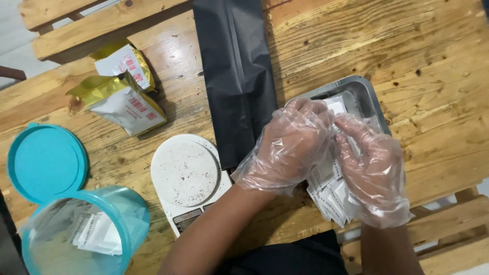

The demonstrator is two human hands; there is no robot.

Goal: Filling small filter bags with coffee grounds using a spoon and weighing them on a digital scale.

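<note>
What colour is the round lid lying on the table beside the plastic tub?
The lid is teal, a blue-green, seen best in the head view.

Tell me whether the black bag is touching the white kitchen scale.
Cannot tell. In the head view the black bag's lower edge ends right beside the white scale's upper right rim, but the left hand covers part of that spot, so neither contact nor gap shows plainly.

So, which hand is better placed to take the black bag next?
Probably the left hand. It is beside the black bag, while the right hand lies farther away, over the small white sachets in the metal tray.
</note>
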